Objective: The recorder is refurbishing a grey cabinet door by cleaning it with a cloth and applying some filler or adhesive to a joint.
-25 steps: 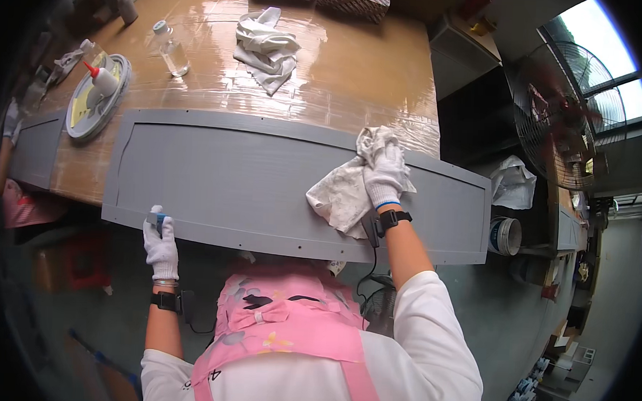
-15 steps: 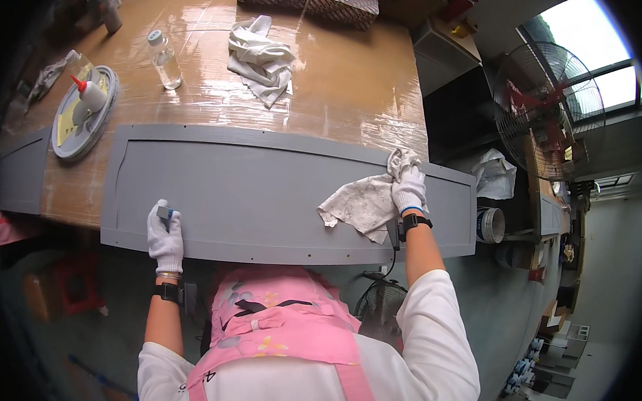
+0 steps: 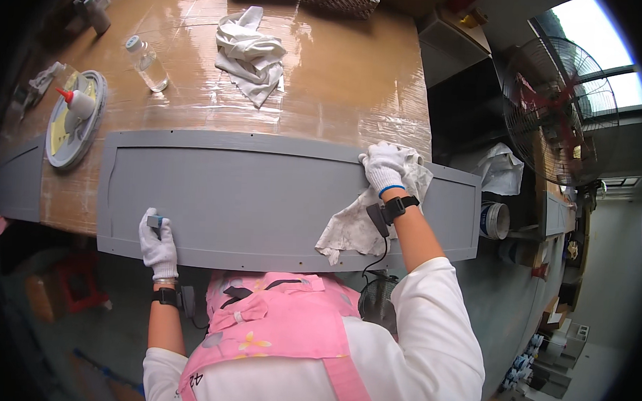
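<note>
A long grey panel [image 3: 228, 189] with a raised border lies along the near edge of the wrapped table. White knit gloves cover both hands. My right hand [image 3: 384, 169] is closed on a stained whitish rag [image 3: 352, 220], pressing it to the panel's far border, right of the middle. The rest of the cloth spreads over the panel toward its near edge. Over the panel's near left part, my left hand [image 3: 160, 251] grips a small grey block [image 3: 154, 222] between thumb and fingers. What the block is made of I cannot tell.
Beyond the panel lie a crumpled white cloth [image 3: 250, 54] and a clear bottle [image 3: 148, 65]. At left, a red-tipped glue bottle [image 3: 79, 104] rests on a round lid [image 3: 63, 157]. A bucket [image 3: 495, 220] and a large fan [image 3: 561, 111] stand at right.
My right hand has slid left along the panel's far border, dragging the rag, which now trails on both sides of it. My left hand keeps the block, almost in place. The view has shifted slightly.
</note>
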